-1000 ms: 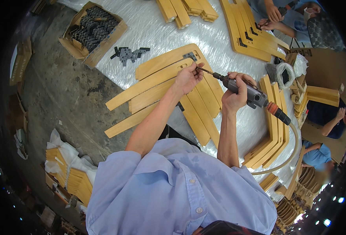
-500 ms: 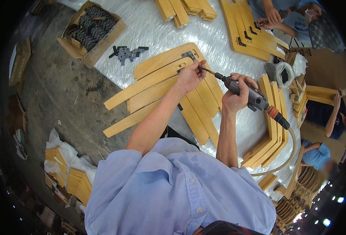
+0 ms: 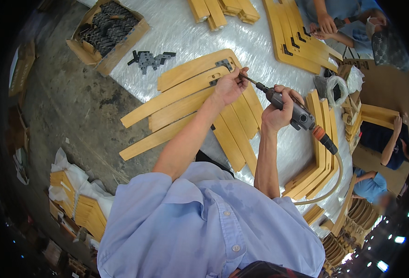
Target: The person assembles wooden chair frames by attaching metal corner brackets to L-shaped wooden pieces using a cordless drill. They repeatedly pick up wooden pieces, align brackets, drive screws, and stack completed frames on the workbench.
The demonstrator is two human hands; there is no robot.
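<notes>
Reaching forward, both hands (image 3: 275,116) at driver (image 3: 300,116)

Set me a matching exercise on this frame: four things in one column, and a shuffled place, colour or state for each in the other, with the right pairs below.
Things
1. Left hand
2. Driver
3. Box
4. Hose

Places, colours or states
A. Beige, thin and curved
B. Gripped by the right hand
C. Open, with dark parts inside
D. Fingers at the tip of the bit

Right pairs
1-D, 2-B, 3-C, 4-A
</notes>
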